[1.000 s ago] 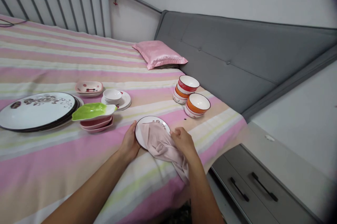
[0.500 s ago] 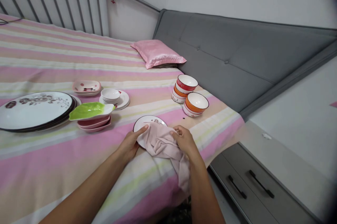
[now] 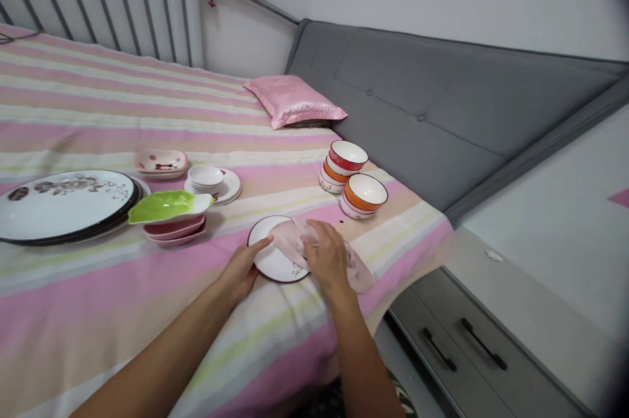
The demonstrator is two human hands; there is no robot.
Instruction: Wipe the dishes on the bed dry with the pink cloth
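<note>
A white plate (image 3: 275,266) with a dark rim and a floral print is near the front edge of the bed. My left hand (image 3: 242,271) grips its left rim, thumb on top and fingers underneath. In my right hand (image 3: 325,254) is a bunched pale pink cloth (image 3: 289,238), pressed onto the right part of the plate. The cloth covers some of the print, and a loose end of it trails to the right over the striped sheet.
Left of the plate stand large oval plates (image 3: 63,205), a green leaf-shaped dish (image 3: 167,207) on pink dishes, a spotted pink dish (image 3: 161,161) and small white bowls (image 3: 205,177) on plates. Stacked bowls (image 3: 364,195) stand to the right, before a grey headboard (image 3: 393,84). A pink pillow (image 3: 295,100) lies behind.
My right hand has moved left and slightly up onto the plate with the cloth. The cloth's hanging end has swung up to the right, baring the plate's lower part.
</note>
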